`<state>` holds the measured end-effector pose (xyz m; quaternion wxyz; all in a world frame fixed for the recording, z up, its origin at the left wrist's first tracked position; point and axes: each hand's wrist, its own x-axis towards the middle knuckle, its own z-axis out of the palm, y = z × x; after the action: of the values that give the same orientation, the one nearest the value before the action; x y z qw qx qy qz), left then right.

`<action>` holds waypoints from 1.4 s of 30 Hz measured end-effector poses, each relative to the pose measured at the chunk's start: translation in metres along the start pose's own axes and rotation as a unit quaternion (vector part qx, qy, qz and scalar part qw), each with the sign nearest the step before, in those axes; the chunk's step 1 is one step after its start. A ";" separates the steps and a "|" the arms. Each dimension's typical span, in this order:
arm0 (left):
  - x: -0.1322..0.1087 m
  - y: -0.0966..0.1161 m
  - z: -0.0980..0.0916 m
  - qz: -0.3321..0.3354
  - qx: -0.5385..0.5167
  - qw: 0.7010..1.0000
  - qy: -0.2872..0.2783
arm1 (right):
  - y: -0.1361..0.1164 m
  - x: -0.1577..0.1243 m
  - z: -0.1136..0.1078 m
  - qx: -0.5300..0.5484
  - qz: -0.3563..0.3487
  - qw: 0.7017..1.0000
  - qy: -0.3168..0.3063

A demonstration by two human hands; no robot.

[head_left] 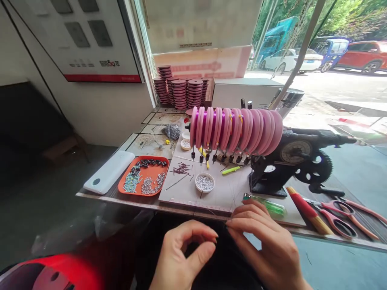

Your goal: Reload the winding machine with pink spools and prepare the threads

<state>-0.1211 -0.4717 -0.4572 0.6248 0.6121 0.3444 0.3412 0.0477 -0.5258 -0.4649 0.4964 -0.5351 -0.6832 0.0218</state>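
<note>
Head view puts a fine line (208, 210) at the bench's (140, 147) near edge, by the fingertips; its ends are too thin to trace. The left hand (178, 253) has thumb and forefinger almost meeting, and the right hand (266, 237) bends its fingers close beside, so each grip looks nearly closed, though I cannot tell whether either has hold of the line. Both probably sit low and close for fine fingertip work. Farther off, pink spools (236, 131) sit in a row on a black stand (266, 185), black pieces (207, 158) hanging beneath, presumably weighing the lines down. The bead bowl (208, 191) and, left, the orange tray (146, 172) seem set within reach, parts sorted into heaps; lighter (270, 206) and scissors (325, 216) lie right, likely handy for that side
</note>
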 end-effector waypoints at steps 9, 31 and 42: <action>0.007 -0.018 0.032 -0.065 -0.312 0.946 0.063 | -0.009 -0.008 0.015 -0.056 -0.026 0.997 0.036; 0.014 -0.015 0.029 -0.123 -0.316 0.940 -0.028 | -0.005 0.001 -0.005 -0.086 -0.038 0.992 -0.082; 0.013 -0.013 0.031 -0.089 -0.321 0.942 -0.032 | -0.015 0.014 -0.018 0.025 0.042 0.987 -0.154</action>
<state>-0.0875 -0.4776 -0.4694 0.8266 0.3564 0.2493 0.3573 0.0509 -0.5304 -0.4381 0.3972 -0.5411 -0.7276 0.1418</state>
